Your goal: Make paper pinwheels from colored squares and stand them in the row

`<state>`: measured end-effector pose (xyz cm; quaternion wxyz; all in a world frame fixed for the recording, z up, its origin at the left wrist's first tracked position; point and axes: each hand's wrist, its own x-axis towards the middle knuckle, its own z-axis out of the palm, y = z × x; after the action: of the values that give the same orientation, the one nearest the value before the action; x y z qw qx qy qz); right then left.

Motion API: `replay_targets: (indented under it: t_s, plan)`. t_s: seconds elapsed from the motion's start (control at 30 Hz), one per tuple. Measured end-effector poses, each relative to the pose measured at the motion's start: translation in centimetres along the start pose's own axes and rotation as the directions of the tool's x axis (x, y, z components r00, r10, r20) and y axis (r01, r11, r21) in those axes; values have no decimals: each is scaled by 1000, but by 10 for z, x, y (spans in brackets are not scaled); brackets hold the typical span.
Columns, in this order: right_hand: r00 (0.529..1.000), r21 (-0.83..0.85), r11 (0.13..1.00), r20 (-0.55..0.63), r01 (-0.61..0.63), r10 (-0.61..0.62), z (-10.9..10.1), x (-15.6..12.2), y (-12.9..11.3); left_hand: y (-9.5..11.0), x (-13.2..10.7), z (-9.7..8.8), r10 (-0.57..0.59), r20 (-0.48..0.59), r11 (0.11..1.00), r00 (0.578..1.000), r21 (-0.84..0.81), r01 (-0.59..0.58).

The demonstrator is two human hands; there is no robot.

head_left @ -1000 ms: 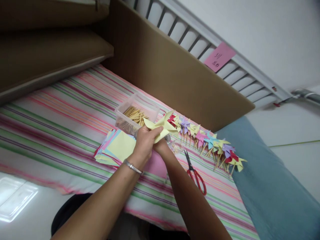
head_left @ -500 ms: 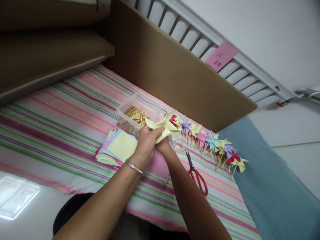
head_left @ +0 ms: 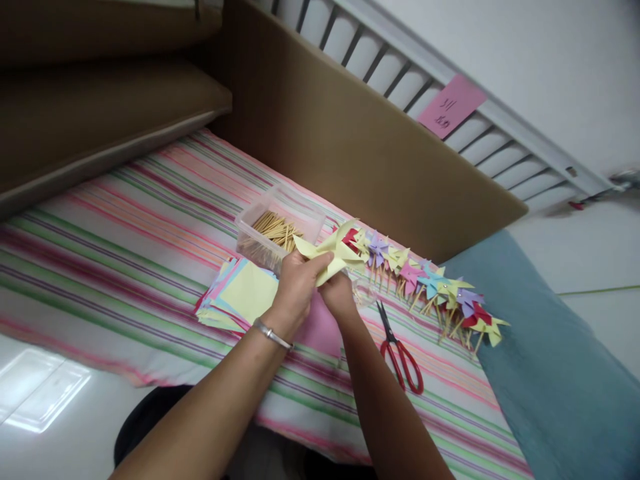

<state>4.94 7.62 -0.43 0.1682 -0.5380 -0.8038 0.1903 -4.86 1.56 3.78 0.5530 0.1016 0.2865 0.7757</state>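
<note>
left hand (head_left: 296, 287) closed on yellow paper (head_left: 334, 248), thumb on top | right hand (head_left: 338, 295) pinches it from below, fingers partly hidden | paper above both grips, long axis left-right | stick box (head_left: 274, 230) just beyond, nearer left hand

**One handwritten note on the rail**

A pink sticky note (head_left: 451, 106) stuck on the white slatted rail (head_left: 520, 175) carries two lines of dark handwriting. The upper line reads roughly "311". The lower line is too small to make out.
</note>
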Motion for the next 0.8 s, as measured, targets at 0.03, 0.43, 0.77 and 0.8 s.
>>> replay_targets:
  t_s: [0.03, 0.43, 0.77, 0.8]
  plan:
    - [999, 30, 999, -26, -28, 29, -2, -8, 5, 0, 0, 0, -10, 3, 1000, 1000, -13, 10]
    - [973, -97, 973, 74, -211, 218, -1, -83, 50, -18, -8, 0, -11, 86, 993, 996, 118, 1]
    - [974, -64, 978, 96, -198, 204, -6, -85, 58, -26, 4, -1, 58, 14, 980, 998, 190, -60]
    - [975, -42, 979, 95, -198, 201, -6, -85, 58, -27, 6, -1, 63, 12, 975, 998, 212, -64]
